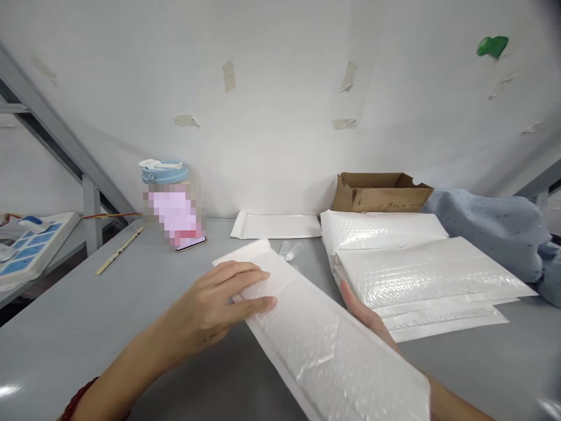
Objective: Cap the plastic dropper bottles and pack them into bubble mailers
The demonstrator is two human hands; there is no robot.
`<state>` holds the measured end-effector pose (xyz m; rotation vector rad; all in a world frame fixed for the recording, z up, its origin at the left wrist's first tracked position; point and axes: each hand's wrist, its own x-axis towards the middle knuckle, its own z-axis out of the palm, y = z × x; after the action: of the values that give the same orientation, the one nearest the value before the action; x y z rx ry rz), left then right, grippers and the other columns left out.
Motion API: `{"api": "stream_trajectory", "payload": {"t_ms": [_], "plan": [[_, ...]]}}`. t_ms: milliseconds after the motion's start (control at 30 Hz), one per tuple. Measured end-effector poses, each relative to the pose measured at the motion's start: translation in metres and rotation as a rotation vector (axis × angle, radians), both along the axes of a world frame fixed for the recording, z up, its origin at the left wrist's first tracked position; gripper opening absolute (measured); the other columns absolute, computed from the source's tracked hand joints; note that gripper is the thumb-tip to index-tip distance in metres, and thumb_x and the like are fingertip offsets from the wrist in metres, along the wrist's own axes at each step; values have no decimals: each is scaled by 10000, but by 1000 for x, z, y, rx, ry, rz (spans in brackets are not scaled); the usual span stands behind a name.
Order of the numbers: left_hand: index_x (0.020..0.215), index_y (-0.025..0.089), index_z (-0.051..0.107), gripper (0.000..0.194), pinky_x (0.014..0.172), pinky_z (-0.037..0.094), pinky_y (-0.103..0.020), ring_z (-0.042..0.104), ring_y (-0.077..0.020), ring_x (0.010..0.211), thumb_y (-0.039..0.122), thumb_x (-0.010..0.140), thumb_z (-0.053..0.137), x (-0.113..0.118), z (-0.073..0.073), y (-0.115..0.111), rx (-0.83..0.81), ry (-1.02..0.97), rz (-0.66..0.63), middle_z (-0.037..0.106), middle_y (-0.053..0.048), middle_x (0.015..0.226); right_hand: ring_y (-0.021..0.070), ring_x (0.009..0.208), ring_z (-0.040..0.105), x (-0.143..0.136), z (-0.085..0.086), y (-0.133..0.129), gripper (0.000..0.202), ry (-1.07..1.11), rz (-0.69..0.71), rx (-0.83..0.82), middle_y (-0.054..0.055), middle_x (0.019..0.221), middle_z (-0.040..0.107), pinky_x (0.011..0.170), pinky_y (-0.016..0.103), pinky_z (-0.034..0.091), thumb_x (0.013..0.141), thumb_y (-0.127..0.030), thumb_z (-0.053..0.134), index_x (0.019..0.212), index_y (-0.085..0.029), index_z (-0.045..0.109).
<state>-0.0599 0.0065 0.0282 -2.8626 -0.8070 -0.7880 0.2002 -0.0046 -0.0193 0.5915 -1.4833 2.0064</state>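
A white bubble mailer [324,345] lies tilted across the front middle, its narrow far end pointing up and left. My left hand [232,298] grips the mailer's left edge near that far end, with thumb and fingers on the upper face. My right hand [366,316] is behind the right side and supports it there; most of its fingers are hidden by the mailer. Just beyond the far end, small clear tubes with white caps [291,251] lie on the grey table [87,345]. A stack of white bubble mailers [421,275] sits right of my right hand.
Against the wall lies a flat white mailer [280,226]. An open cardboard box [385,199] and blue fabric [486,228] are at the back right. At left are a phone [177,216], a blue-lidded container [164,172], a thin strip [118,251] and a power strip [35,245].
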Motion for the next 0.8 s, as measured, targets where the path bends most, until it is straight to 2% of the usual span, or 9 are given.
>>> {"api": "stream_trajectory", "payload": {"t_ms": [67,167,267,333,367,433,500,600,800], "plan": [[1160,367,620,520,883,477,-344,571,-195,1076,20,866,367,-3,3,1,-200,27,-15,649,-37,1168,213,849,660,0,6,-6,437,-328,-383,-267,55,933,697,726,302,524,889,-448,517,1054,-67,652],[1183,393,611,403,955,447,-347,525,-229,1162,236,813,634,-12,8,4,-602,74,26,604,-18,1252,185,769,679,-1,16,-14,340,-886,-494,-633,55,840,704,703,281,506,772,-248,667,1091,-133,648],[1232,378,573,530,965,431,-360,522,-253,1163,410,723,721,-21,14,10,-834,-79,307,578,-14,1286,210,819,670,0,23,-18,361,-987,-487,-566,40,836,683,729,322,508,726,-207,695,1083,-179,649],[1189,330,607,410,869,476,-318,589,-232,1042,430,792,639,-24,18,14,-956,-203,467,648,-18,1161,206,831,662,2,28,-18,376,-990,-476,-495,28,841,673,743,332,507,738,-221,683,1109,-194,633],[1105,290,655,314,799,494,-289,621,-215,948,413,822,598,-23,19,15,-1054,-232,472,686,-18,1045,204,835,660,3,30,-18,395,-989,-476,-462,28,858,672,757,341,508,752,-235,669,1142,-199,615],[852,216,707,199,658,500,-241,637,-174,748,346,839,557,-19,20,15,-1284,-261,374,696,-8,798,209,844,656,5,33,-18,425,-1016,-524,-365,44,914,673,776,365,513,796,-277,625,1212,-209,570],[696,177,675,207,544,474,-208,603,-135,611,275,824,546,-13,19,13,-1459,-315,292,660,1,670,231,922,640,6,33,-20,451,-1087,-662,-187,81,1040,655,832,405,504,857,-331,555,1292,-223,500],[729,154,678,139,468,457,-187,586,-119,568,233,777,575,0,13,10,-1603,-404,296,656,-9,668,304,1148,528,2,26,-26,594,-1203,-982,212,156,1287,525,931,479,454,891,-426,487,1420,-215,318],[784,141,675,116,431,447,-175,607,-132,603,209,700,635,29,-8,0,-1737,-524,308,669,-22,711,511,1237,352,-12,5,-41,1271,-1179,-1230,972,309,1403,321,887,635,409,613,-703,662,1474,-138,-83]]}}
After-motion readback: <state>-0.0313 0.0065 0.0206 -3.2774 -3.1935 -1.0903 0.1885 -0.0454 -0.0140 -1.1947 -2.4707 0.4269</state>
